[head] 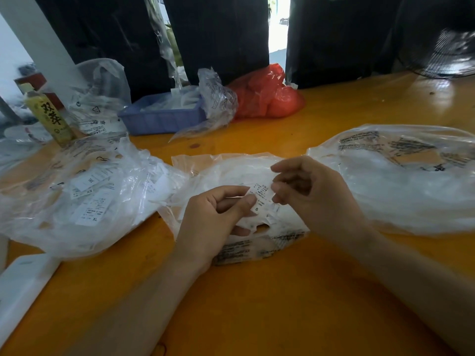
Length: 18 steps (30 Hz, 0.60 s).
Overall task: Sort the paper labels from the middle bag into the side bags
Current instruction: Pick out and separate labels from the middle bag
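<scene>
**Item count on the orange tabletop**

Hands: two, a left hand point(216, 214) and a right hand point(308, 191).

White printed paper label held between the two hands: one point(261, 199).

Clear plastic bags in the near row: three, namely the left clear bag of labels point(84, 191), the middle clear bag point(231, 173) and the right clear bag point(401, 181).

Further clear plastic bags at the back: at least two, one at back left point(100, 98) and one crumpled beside the tray point(216, 104).

Red plastic bag: one point(267, 95).

Blue rectangular plastic tray: one point(162, 114).

Yellow-labelled bottle: one point(48, 116).

Loose labels inside the bags: too many and too blurred to count.
</scene>
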{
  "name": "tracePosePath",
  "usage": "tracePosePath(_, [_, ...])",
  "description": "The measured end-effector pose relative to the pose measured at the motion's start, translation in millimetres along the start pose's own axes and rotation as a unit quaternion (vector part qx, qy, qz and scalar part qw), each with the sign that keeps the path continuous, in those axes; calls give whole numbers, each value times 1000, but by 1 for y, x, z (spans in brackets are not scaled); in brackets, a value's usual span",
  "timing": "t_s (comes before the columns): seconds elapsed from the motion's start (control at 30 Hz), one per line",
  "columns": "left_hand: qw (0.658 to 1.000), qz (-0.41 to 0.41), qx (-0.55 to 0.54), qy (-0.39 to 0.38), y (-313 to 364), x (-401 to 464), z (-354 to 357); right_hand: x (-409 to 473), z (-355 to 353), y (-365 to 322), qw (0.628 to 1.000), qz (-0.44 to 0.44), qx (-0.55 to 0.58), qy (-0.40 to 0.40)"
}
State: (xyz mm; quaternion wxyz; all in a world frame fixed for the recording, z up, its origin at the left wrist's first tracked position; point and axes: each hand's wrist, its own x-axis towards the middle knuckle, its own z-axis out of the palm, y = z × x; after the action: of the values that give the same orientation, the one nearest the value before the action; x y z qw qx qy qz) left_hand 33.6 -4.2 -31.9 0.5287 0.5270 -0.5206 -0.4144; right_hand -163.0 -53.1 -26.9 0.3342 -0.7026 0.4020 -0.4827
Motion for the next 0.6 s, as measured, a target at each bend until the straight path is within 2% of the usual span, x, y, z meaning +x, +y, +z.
tracePosePath(0.2, [1000,2,-12,19,0,1,-1,-6,3,-3,996,-26,-61,-56])
tracePosePath(0.37, [1000,-5,-20,20,0,2,-1,-5,3,-1,998,-1,-54,-43])
tracePosePath(0.6, [999,-11,-19,37,0,3,-1,-7,4,-5,992,-14,-66,-103])
